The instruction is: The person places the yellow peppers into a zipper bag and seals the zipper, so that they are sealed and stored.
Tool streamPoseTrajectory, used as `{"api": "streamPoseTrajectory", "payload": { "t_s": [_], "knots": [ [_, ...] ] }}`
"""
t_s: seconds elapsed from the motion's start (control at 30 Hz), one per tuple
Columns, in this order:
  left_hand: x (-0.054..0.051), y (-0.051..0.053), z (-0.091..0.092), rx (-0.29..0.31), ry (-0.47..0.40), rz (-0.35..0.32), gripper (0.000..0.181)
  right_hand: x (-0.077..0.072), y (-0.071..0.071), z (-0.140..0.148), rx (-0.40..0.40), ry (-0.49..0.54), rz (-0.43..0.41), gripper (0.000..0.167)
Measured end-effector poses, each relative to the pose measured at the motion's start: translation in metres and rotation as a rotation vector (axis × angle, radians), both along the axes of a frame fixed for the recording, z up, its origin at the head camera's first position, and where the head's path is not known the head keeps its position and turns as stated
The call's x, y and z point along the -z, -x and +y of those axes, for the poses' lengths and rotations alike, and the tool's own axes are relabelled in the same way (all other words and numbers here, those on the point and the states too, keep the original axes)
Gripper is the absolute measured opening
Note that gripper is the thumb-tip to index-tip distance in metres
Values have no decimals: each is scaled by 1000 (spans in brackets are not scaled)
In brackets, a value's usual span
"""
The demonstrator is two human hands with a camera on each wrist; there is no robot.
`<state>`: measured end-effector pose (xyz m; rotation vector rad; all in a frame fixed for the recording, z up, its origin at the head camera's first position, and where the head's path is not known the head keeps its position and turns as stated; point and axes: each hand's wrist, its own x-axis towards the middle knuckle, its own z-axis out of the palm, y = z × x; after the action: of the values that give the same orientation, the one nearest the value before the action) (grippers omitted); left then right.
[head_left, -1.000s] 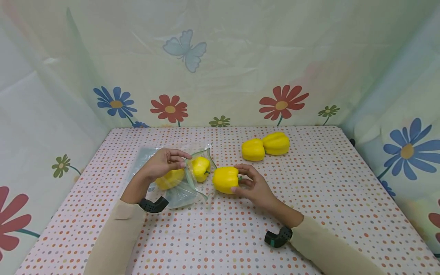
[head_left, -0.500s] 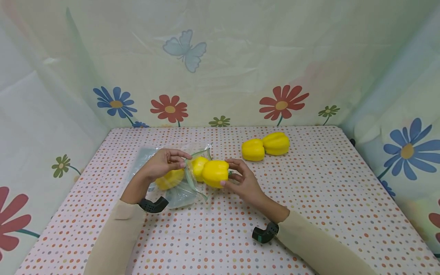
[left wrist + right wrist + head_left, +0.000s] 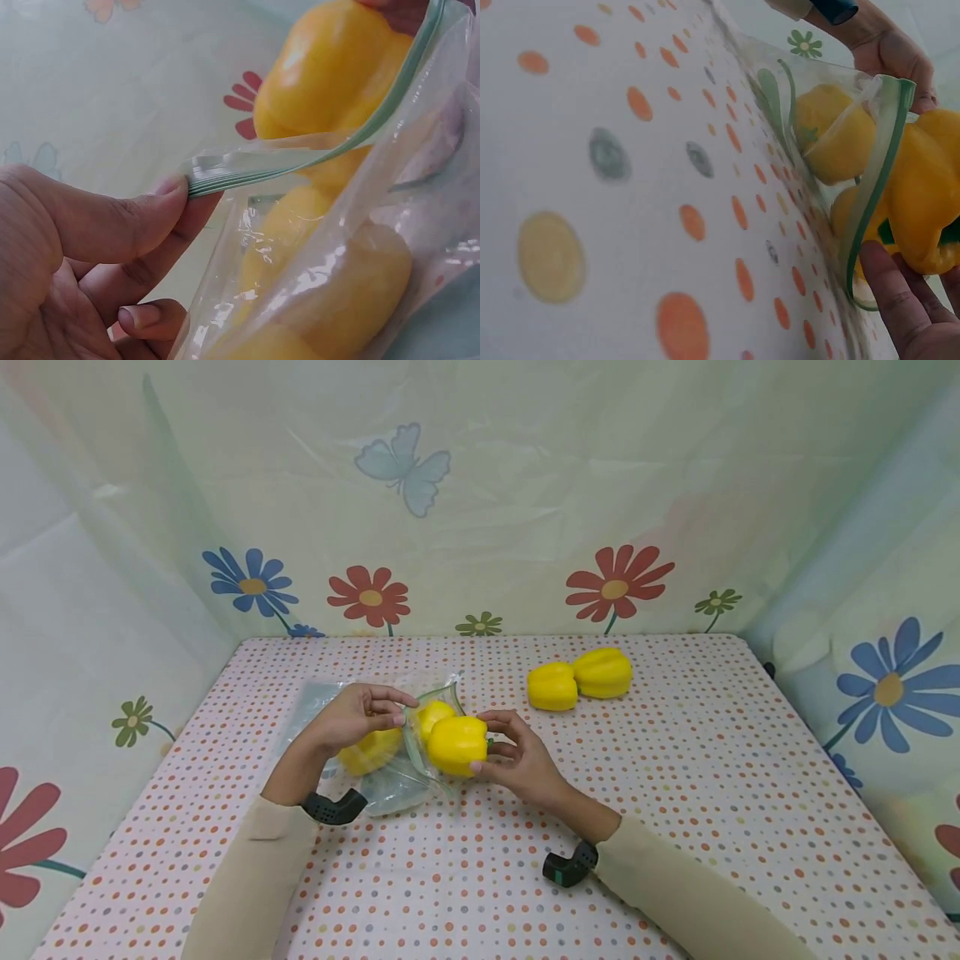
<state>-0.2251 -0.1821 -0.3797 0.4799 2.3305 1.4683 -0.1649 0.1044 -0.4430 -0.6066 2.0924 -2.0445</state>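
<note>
My left hand (image 3: 345, 722) pinches the green zip rim (image 3: 259, 178) of a clear plastic zip bag (image 3: 397, 795) between thumb and fingers. Inside the bag lie yellow bell peppers, one (image 3: 369, 755) seen through the plastic under my left hand, another (image 3: 433, 713) near the mouth. With thumb and fingers my right hand (image 3: 528, 768) grips a yellow bell pepper (image 3: 457, 746) by its stem end at the bag's mouth. In the right wrist view this held pepper (image 3: 924, 187) overlaps the green rim; how far in it is, I cannot tell.
Two more yellow bell peppers, a nearer one (image 3: 552, 687) and a farther one (image 3: 603, 673), lie touching at the back right of the dotted tabletop (image 3: 465, 877). Behind the table hangs a flower-printed curtain (image 3: 510, 485).
My right hand has brought the held bell pepper leftward from beside the bag, lifting it and then lowering it at the mouth. My left hand has stayed in place on the rim.
</note>
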Motion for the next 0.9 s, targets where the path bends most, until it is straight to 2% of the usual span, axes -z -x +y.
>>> {"api": "streamPoseTrajectory", "payload": {
  "t_s": [0.37, 0.63, 0.9],
  "knots": [
    [-2, -2, 2, 1, 23, 15, 26, 9, -2, -4, -43, -59, 26, 67],
    [-1, -1, 1, 16, 48, 38, 26, 6, 1, -11, -22, -213, -9, 66],
    [-3, -1, 2, 24, 43, 17, 27, 4, 1, -18, -16, -290, -9, 67]
  ]
}}
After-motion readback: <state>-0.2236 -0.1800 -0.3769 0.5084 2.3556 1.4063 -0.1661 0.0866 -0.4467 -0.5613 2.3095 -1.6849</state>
